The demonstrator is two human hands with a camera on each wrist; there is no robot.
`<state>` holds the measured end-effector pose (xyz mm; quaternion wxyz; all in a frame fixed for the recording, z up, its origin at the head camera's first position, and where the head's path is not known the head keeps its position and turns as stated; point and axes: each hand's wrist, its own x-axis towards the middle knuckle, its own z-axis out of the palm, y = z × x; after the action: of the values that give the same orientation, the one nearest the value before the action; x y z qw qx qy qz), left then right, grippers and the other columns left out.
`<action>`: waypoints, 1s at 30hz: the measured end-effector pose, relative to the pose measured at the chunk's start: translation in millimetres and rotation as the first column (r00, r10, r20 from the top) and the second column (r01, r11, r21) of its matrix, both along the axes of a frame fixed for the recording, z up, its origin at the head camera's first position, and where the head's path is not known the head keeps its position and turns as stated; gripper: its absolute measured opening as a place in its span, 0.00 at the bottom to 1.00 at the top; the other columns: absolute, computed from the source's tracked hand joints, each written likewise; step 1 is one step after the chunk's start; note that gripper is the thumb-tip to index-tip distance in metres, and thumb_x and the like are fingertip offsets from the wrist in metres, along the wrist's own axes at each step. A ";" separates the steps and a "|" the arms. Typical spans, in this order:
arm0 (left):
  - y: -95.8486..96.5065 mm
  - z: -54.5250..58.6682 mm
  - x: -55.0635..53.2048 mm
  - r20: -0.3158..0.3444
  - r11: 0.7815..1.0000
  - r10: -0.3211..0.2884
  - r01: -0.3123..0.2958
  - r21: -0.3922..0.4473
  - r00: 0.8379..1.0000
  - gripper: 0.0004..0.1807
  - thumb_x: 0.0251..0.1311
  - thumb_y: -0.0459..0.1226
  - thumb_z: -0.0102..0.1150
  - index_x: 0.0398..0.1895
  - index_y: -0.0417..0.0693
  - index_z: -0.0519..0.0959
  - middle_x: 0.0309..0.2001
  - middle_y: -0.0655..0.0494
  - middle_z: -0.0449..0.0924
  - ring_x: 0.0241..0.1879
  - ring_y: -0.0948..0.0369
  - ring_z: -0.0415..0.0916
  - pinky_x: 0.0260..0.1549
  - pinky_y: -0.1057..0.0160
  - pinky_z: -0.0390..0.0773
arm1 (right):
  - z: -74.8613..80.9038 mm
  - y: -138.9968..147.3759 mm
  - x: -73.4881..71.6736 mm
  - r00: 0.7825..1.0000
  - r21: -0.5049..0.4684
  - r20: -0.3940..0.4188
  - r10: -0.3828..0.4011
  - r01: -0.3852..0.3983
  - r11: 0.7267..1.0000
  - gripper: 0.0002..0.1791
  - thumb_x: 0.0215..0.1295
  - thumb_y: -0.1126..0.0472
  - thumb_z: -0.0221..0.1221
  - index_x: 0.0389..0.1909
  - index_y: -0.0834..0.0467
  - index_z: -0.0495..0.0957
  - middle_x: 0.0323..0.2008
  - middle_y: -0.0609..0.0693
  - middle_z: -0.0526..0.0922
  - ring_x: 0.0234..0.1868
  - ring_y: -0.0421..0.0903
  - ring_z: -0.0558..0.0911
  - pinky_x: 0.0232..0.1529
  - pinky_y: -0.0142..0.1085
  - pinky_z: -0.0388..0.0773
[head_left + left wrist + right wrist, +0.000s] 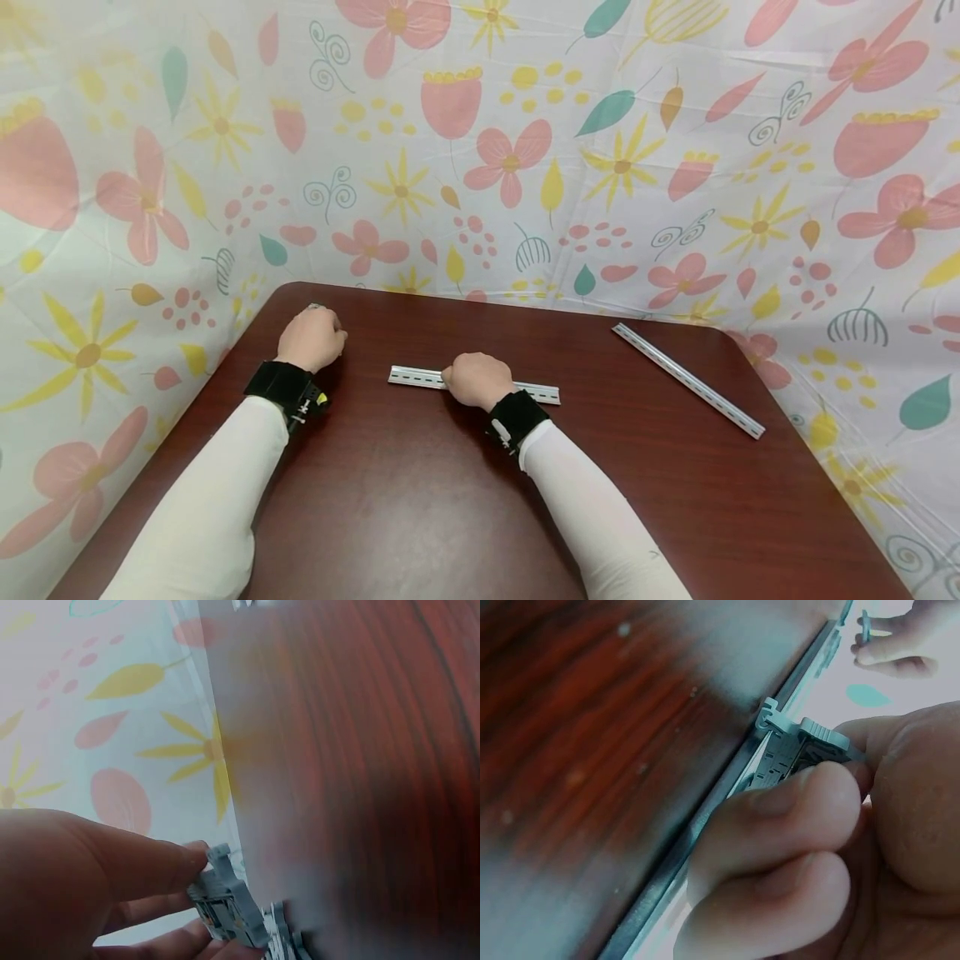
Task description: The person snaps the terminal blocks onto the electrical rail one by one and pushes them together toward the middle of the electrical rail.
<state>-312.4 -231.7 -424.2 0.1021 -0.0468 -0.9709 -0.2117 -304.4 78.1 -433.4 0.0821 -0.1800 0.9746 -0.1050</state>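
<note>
My left hand point(311, 337) is at the far left of the table in the head view. In the left wrist view its thumb and fingers pinch a grey DIN-rail terminal block point(229, 907). Below that block, more grey pieces point(279, 937) show at the frame's lower edge. Over the middle of a short slotted metal DIN rail point(412, 377) is my right hand point(480, 380). The right wrist view shows it pinching another grey terminal block point(780, 754), whose hooked foot is right at the rail's edge. My right hand hides the rail's middle in the head view.
A longer slotted metal rail point(688, 380) lies slantwise at the right of the dark brown table point(375, 517). A flower-patterned cloth point(510, 158) hangs behind the table and along its sides.
</note>
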 end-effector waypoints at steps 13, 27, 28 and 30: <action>32.7 -8.7 -0.8 0.005 0.993 -0.042 0.042 0.109 0.999 0.12 0.79 0.37 0.63 0.49 0.38 0.91 0.43 0.43 0.91 0.43 0.44 0.87 0.46 0.41 0.85 | -2.3 -2.5 -0.6 0.999 0.043 -0.038 -0.030 0.031 0.999 0.28 0.85 0.49 0.50 0.20 0.51 0.81 0.29 0.52 0.82 0.31 0.51 0.81 0.34 0.49 0.82; 54.9 -9.2 5.5 -0.024 0.958 -0.146 0.147 0.247 0.989 0.14 0.80 0.39 0.66 0.57 0.38 0.90 0.50 0.42 0.91 0.48 0.46 0.87 0.53 0.42 0.85 | 5.6 -0.4 2.8 0.997 0.035 -0.068 -0.025 0.028 0.999 0.29 0.86 0.47 0.54 0.19 0.51 0.80 0.25 0.51 0.81 0.28 0.50 0.81 0.30 0.48 0.81; 55.3 -9.0 5.3 -0.024 0.952 -0.151 0.152 0.265 0.988 0.14 0.80 0.39 0.67 0.57 0.38 0.90 0.50 0.43 0.91 0.47 0.46 0.87 0.53 0.43 0.85 | 5.7 -0.6 2.9 0.997 0.035 -0.073 -0.026 0.029 0.999 0.29 0.86 0.47 0.55 0.19 0.51 0.80 0.25 0.50 0.81 0.28 0.50 0.82 0.30 0.48 0.81; 56.0 -8.7 5.2 -0.026 0.939 -0.161 0.161 0.303 0.987 0.15 0.80 0.40 0.67 0.58 0.39 0.90 0.49 0.44 0.91 0.45 0.48 0.87 0.51 0.44 0.85 | 5.9 -1.9 2.9 0.997 0.035 -0.075 -0.035 0.038 0.999 0.28 0.85 0.45 0.56 0.22 0.52 0.81 0.25 0.51 0.82 0.28 0.50 0.82 0.31 0.49 0.82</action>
<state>-307.2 -175.7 -432.9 0.0908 -0.1099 -0.9195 -0.3664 -301.5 76.2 -427.5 0.0472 -0.1642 0.9819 -0.0820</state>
